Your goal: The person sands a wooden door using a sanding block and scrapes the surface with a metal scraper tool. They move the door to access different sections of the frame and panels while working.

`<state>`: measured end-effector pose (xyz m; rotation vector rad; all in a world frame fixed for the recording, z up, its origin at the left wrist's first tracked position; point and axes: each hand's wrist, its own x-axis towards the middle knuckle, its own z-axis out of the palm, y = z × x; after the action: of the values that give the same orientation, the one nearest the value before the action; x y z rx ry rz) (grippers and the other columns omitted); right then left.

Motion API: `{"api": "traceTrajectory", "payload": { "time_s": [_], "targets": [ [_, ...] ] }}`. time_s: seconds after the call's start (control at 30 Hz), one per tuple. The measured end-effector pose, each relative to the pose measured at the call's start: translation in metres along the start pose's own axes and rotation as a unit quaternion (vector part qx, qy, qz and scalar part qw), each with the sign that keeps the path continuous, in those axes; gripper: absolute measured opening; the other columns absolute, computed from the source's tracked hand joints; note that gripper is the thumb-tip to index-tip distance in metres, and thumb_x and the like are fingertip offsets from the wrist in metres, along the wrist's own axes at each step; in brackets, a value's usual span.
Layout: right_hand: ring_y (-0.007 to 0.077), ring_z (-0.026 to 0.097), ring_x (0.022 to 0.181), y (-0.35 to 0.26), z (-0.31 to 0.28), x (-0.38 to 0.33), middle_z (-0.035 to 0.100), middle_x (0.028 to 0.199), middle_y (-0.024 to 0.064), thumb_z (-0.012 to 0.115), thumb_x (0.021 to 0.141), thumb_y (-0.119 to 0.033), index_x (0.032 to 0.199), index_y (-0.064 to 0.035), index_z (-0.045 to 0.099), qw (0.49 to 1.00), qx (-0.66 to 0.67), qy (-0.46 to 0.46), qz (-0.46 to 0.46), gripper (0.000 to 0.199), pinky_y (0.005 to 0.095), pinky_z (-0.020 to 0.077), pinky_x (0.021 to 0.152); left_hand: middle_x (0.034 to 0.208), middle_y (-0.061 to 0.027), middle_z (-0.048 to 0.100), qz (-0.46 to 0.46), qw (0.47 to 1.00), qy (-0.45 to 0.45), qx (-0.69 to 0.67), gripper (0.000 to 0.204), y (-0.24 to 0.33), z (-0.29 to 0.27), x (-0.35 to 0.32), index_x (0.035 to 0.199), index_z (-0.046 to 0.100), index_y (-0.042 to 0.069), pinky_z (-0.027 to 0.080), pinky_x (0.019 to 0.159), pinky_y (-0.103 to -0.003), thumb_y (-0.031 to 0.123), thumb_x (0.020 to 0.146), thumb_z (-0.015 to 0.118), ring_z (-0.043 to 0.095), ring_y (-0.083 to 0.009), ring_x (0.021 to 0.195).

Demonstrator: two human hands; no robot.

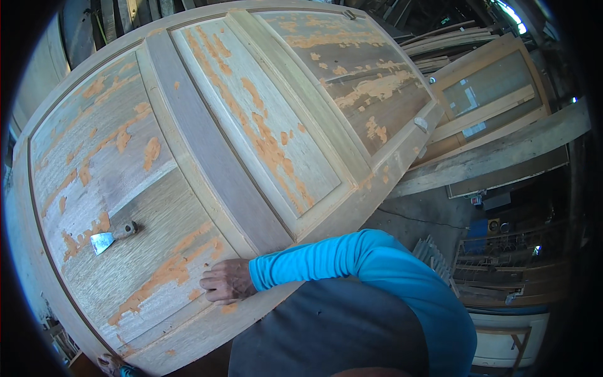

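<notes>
A wooden panelled door lies flat, its panels patched with orange wood filler. On the panel nearest the person, a putty knife rests by itself toward the door's left edge, blade pointing left, well apart from the hand. The right hand, in a blue sleeve, rests on that same panel near the door's near edge, fingers curled loosely against the wood beside a filler streak, holding nothing. The left hand is out of view.

Putty knife: the steel-bladed putty knife lies on the panelled wooden door, left of the right hand.
Glazed wooden frame: right of door.
</notes>
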<state>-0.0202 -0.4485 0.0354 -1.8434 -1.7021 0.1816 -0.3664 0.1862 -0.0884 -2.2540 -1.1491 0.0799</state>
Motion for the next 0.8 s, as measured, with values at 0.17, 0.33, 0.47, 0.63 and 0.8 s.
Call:
{"api": "traceTrajectory", "payload": {
  "time_s": [0.17,0.33,0.47,0.63,0.8],
  "targets": [
    [0.0245,0.06,0.091,-0.011,0.041,0.055,0.055,0.094,0.0098,0.068,0.088,-0.025,0.088,-0.0082,0.058,1.0,0.0,0.024,-0.007,0.02,0.0384,0.0537,0.071,0.126,-0.022,0.068,-0.147,0.976,-0.023,-0.159,0.053,0.0,-0.006,0.015,0.135,0.059,0.002,0.055,0.093,-0.05,0.042,0.101,0.056,0.067,-0.0394,0.111],
    [0.0257,0.059,0.084,-0.004,0.022,0.047,0.052,0.089,0.0089,0.068,0.082,-0.025,0.087,-0.0096,0.056,1.0,0.021,-0.004,-0.013,0.02,0.04,0.0522,0.068,0.133,-0.0226,0.066,-0.23,0.917,0.011,-0.326,0.055,0.026,-0.013,0.002,0.132,0.065,0.0,0.052,0.101,-0.048,0.044,0.101,0.056,0.064,-0.0381,0.118],
    [0.025,0.061,0.08,0.01,-0.015,0.01,0.054,0.085,0.0071,0.075,0.086,-0.025,0.087,-0.0111,0.062,1.0,0.008,-0.002,0.018,0.02,0.0389,0.0508,0.066,0.128,-0.0233,0.068,-0.266,0.872,0.08,-0.404,0.05,0.027,-0.076,-0.009,0.127,0.068,0.0,0.053,0.101,-0.047,0.04,0.097,0.06,0.066,-0.0383,0.116],
    [0.0259,0.061,0.079,-0.022,0.028,0.081,0.055,0.087,0.0083,0.08,0.083,-0.019,0.09,-0.0076,0.063,0.999,-0.006,-0.028,0.015,0.022,0.039,0.0501,0.065,0.142,-0.0135,0.062,-0.261,0.906,0.052,-0.328,0.051,0.054,-0.097,0.013,0.131,0.066,0.013,0.038,0.115,-0.056,0.045,0.091,0.058,0.053,-0.0335,0.136],
    [0.027,0.06,0.078,-0.023,0.031,0.084,0.056,0.09,0.0088,0.08,0.084,-0.019,0.097,-0.0066,0.066,0.999,0.006,-0.039,0.001,0.023,0.04,0.0499,0.065,0.139,-0.0106,0.064,-0.258,0.913,0.083,-0.306,0.05,0.037,-0.08,-0.005,0.128,0.07,0.016,0.041,0.115,-0.047,0.046,0.09,0.06,0.056,-0.0331,0.132]
  ]
}}
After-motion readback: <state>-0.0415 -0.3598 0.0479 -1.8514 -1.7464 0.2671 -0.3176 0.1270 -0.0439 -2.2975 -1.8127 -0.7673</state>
